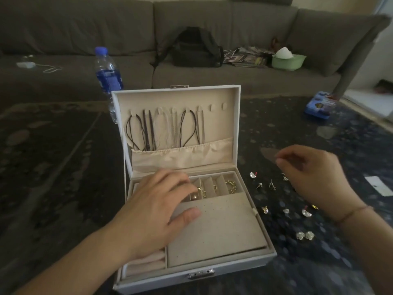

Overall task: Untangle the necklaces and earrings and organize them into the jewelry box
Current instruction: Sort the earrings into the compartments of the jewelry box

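White rectangular jewelry box with beige lining open near the front edge of the dark speckled glossy desk, lid upright, silver latch at front. Dark cord and pale chain necklaces hung from hooks inside the lid, lower ends tucked into a cream fabric pocket. Gold earrings in the small divided compartments along the back of the tray; beige perforated flat panel over the tray's front right part; pink ring rolls at front left. Left hand over the tray's left half, fingers extended and relaxed, fingertips beside a gold ball earring in a back compartment, thumb resting on the panel; contact with the earring: cannot tell. Right hand raised over the desk to the right of the box, fingers curled, thumb and forefinger close together; whether anything is pinched: cannot tell. Thin reddish cord on the right wrist. Loose silver and clear-stone earrings scattered on the desk right of the box, under and beside the right hand. Clear plastic water bottle with blue cap and label behind the box's back left corner. Grey sofa beyond the far edge, black backpack on it.
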A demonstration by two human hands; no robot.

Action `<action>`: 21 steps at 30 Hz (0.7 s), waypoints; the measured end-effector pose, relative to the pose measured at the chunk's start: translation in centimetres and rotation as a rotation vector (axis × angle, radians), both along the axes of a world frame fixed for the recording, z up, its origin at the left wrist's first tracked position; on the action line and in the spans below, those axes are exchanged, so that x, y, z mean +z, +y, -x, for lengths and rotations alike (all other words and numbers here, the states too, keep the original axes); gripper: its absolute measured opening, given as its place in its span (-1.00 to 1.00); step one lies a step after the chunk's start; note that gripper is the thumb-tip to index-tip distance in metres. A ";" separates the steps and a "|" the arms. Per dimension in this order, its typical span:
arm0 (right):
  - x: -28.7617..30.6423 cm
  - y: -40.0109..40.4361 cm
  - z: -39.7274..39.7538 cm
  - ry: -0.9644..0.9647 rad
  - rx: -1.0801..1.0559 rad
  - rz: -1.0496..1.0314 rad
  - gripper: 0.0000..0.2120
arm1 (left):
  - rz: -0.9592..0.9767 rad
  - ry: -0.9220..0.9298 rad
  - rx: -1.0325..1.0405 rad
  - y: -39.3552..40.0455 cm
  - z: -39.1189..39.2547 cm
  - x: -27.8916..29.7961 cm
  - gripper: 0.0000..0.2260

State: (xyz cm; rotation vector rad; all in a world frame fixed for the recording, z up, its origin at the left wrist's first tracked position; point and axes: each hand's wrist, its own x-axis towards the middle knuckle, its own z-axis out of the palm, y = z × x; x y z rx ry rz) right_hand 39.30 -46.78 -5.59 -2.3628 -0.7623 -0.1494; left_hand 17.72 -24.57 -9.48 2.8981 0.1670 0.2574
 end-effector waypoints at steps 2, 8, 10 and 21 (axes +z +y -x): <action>-0.4 -0.2 -0.2 0.004 -0.002 -0.009 -0.86 | -0.026 0.007 0.010 0.0 -0.3 0.0 -0.44; -0.8 -1.5 -1.7 0.005 -0.102 -0.066 -0.89 | -0.141 -0.026 0.044 -0.6 -1.3 0.3 -0.54; -0.8 -2.3 -2.6 0.041 -0.135 -0.031 -0.89 | -0.118 -0.045 0.059 -0.9 -1.7 0.4 -0.57; -3.0 -5.0 -6.1 0.265 -0.130 0.324 -0.77 | 0.181 -0.263 -0.065 -6.7 -11.3 4.1 -0.89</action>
